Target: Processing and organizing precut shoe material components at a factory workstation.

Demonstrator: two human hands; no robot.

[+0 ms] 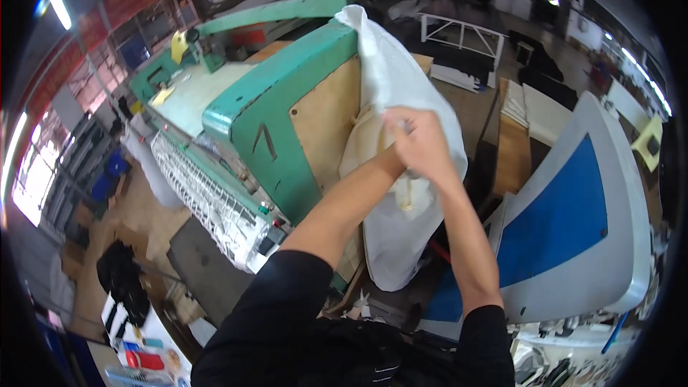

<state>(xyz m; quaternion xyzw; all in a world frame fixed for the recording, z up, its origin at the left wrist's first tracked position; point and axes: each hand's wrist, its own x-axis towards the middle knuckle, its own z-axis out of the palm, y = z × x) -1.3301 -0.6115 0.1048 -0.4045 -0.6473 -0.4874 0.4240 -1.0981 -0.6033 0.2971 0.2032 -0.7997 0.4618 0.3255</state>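
Note:
A large white cloth-like bundle (412,75), long and bulging, stands on end between two machines. My right hand (423,142) is closed in front of its middle, and a small grey bit shows at the fingers. What they grip is hidden. My left forearm (351,204) crosses to the same spot. The left hand lies behind the right one, so its fingers cannot be made out. Below the hands a pale yellowish end (406,197) hangs against the white bundle. Beside the hands, a yellowish-brown patch (367,129) on the bundle is blurred.
To the left stands a green machine frame (251,93) with a wooden panel (326,125). White netting (208,197) runs along its side. A grey and blue machine housing (559,222) rises close on the right. Farther back are a white-framed table (462,32) and a wooden box (512,147).

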